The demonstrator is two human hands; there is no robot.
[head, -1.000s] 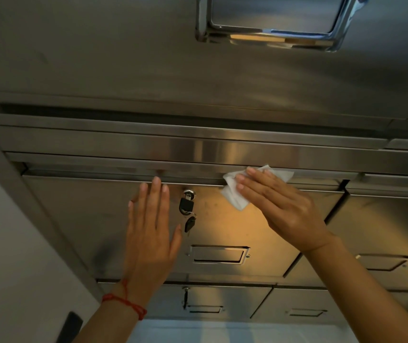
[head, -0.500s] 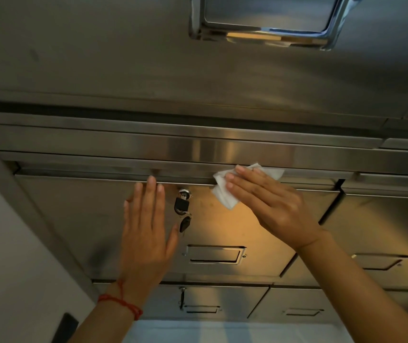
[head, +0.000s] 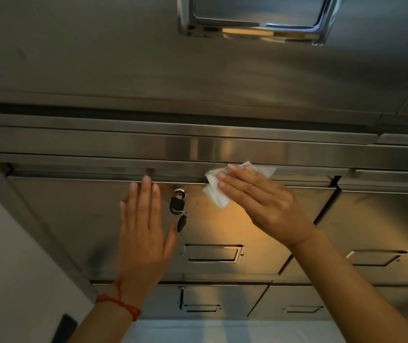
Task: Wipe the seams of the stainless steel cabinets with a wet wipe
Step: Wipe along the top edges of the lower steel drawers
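A stainless steel cabinet door (head: 74, 219) fills the middle of the view, with a horizontal seam (head: 86, 175) along its top edge. My right hand (head: 259, 201) presses a white wet wipe (head: 214, 191) flat against that seam with straight fingers, right of the lock. My left hand (head: 143, 229) lies flat on the door, fingers straight, fingertips just under the seam. A red string bracelet (head: 118, 303) circles the left wrist.
A lock with black keys (head: 178, 204) hangs between my hands. A recessed handle (head: 212, 253) sits below it. More cabinet doors lie to the right (head: 383, 219) and below (head: 222, 300). A large chrome handle (head: 255, 28) is above. A white wall (head: 4, 268) is at left.
My right hand has slid the wipe a little to the left along the top seam. My left hand has stayed flat on the door.
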